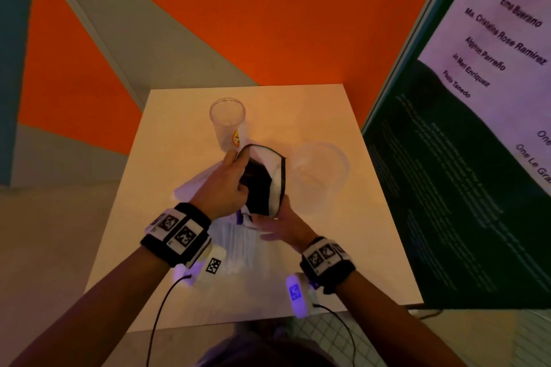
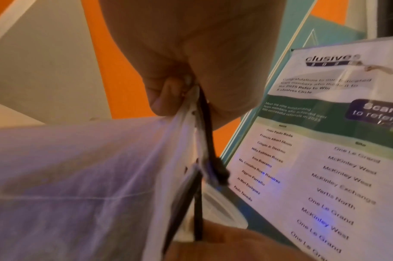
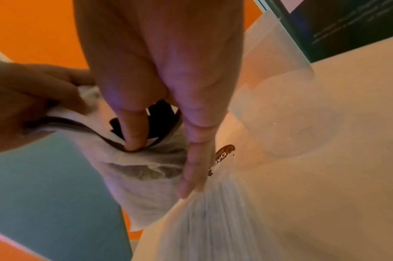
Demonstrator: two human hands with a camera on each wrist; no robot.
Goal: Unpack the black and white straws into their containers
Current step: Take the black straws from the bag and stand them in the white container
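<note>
While both cups (image 1: 227, 119) on the table (image 1: 372, 217) look empty, I judge unpacking barely begun: my left hand (image 1: 222, 188) pinches the white pouch (image 1: 278, 170) rim, my right hand (image 1: 278, 225) hooks a finger inside the near edge, black straws (image 3: 161, 113) within (white straws (image 1: 238, 247) lie bagged nearer). Poster (image 1: 489, 39) reads "Paulo Tanedo".
</note>
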